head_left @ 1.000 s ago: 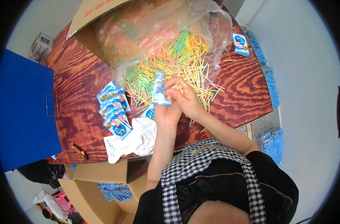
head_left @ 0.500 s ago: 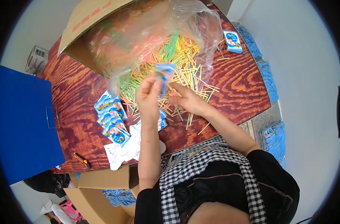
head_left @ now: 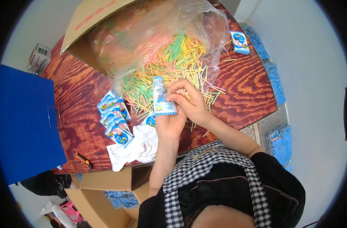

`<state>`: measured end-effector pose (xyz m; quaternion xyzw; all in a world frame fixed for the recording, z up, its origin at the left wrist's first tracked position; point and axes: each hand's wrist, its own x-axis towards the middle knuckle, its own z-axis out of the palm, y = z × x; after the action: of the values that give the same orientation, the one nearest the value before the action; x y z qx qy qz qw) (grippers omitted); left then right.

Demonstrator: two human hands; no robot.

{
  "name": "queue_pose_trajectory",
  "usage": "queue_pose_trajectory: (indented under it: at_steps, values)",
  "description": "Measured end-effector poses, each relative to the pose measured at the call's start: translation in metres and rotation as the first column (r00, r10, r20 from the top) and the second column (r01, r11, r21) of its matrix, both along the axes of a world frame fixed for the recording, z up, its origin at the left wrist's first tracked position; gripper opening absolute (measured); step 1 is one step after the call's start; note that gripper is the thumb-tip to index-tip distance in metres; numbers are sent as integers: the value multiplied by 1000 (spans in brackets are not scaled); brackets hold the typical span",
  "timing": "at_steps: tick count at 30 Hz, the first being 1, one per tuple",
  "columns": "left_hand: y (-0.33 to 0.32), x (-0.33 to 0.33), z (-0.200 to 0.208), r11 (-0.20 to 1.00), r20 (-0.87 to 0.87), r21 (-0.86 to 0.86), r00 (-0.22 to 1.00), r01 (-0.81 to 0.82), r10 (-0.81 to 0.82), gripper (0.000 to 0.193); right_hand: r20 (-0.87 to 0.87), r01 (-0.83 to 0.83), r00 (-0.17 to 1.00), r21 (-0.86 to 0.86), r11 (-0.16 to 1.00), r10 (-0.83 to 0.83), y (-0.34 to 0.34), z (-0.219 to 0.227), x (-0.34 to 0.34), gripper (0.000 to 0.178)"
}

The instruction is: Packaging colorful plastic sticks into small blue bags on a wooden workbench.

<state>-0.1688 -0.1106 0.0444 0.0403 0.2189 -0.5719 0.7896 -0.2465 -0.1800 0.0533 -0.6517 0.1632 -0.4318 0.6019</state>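
Observation:
A small blue-and-white printed packet (head_left: 160, 98) stands in my left hand (head_left: 169, 124), whose fingers are mostly hidden behind it and behind my other hand. My right hand (head_left: 196, 104) is curled around a bundle of thin candy-coloured sticks (head_left: 182, 93), with their pale ends showing. Its thumb reaches to the packet's right edge. Just beyond both hands spreads a heap of loose green, yellow and pink sticks (head_left: 177, 68), spilling from a clear plastic bag (head_left: 215, 22) in a tipped cardboard box (head_left: 80, 28).
Several similar packets (head_left: 118, 121) overlap on the wood-grain table (head_left: 245, 89), beside white gloves (head_left: 137, 146). An orange utility knife (head_left: 83, 161) lies near the front left edge. At far right sits a small pack (head_left: 240, 42). Below stands an open carton (head_left: 105, 205); a blue panel (head_left: 27, 121) is left.
The packet has turned upright and come lower, over my left palm, which shifted right. My right hand has risen beside it, showing the bundled stick ends.

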Motion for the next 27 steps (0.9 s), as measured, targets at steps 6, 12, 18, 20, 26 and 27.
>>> queue_pose_trajectory:
  at_steps: [6, 12, 18, 20, 26, 27]
  values:
    - [4, -1, -3, 996, 18, 79, 999, 46, -48, 21, -65, -73, 995, 71, 995, 78, 7, 8, -6, 21]
    - [6, -7, 11, 996, -62, 39, 995, 83, -80, 25, -64, 19, 998, 71, 997, -15, 18, 23, -12, 17]
    - [14, -10, 3, 988, 7, 40, 989, 148, -149, 26, -170, 88, 974, -318, 944, -148, 17, 18, -14, 7]
    - [15, -11, 2, 983, -82, -117, 985, 139, -149, 24, -190, 109, 963, -379, 919, -193, 18, 16, -15, 5]
    - [21, -4, -7, 990, 122, -99, 988, 105, -93, 24, -122, -15, 993, -166, 986, -5, 6, 15, -21, 8]
    - [25, -1, -12, 999, 246, 15, 969, 33, -36, 23, -29, -116, 993, 80, 990, 119, 5, 17, -23, 12]
